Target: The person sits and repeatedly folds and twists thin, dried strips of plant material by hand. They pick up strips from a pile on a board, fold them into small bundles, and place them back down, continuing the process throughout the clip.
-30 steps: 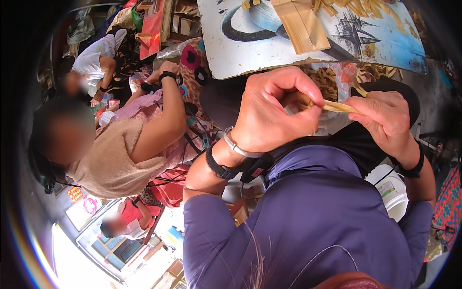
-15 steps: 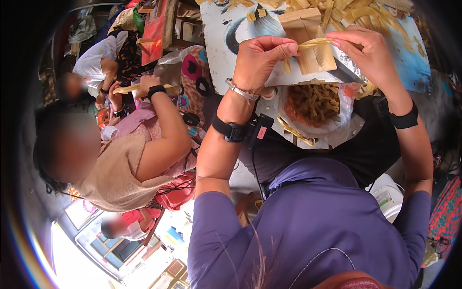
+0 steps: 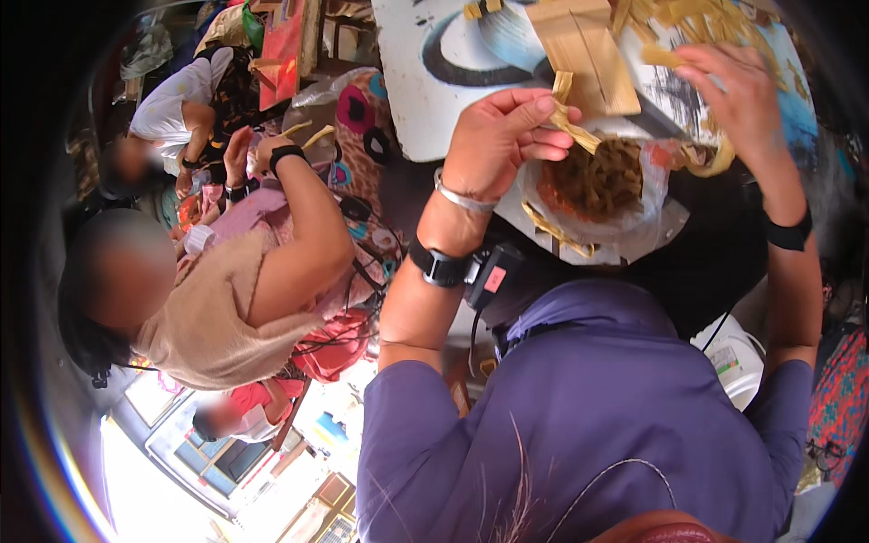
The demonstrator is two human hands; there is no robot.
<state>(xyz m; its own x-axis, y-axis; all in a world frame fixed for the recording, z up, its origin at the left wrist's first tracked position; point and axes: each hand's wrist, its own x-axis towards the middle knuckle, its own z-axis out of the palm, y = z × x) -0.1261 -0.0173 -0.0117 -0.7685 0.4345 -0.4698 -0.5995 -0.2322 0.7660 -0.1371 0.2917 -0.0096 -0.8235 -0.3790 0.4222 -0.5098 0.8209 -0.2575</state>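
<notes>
My left hand (image 3: 507, 136) pinches a folded pale-yellow strip (image 3: 575, 127) between thumb and fingers. One end points up, and the other slants down to the right above a bag-lined tub (image 3: 654, 204) of short folded yellowish pieces (image 3: 602, 181). At the right, over the table, my right hand (image 3: 738, 100) is slightly blurred, with another yellow strip (image 3: 661, 56) at its fingertips. Between and beyond my hands lies a small wooden board (image 3: 588, 59). Loose yellow strips (image 3: 715, 23) are heaped behind my right hand.
The white painted table (image 3: 407, 90) has its near edge just beyond the tub. A co-worker (image 3: 226, 299) sits close on my left, handling yellow strips; another person (image 3: 176, 118) bends farther back. A white bucket (image 3: 738, 362) stands by my right side.
My hands have parted. My left hand has come down slightly with the folded strip, which both hands held before. My right hand has let go of it and moved right toward the heap.
</notes>
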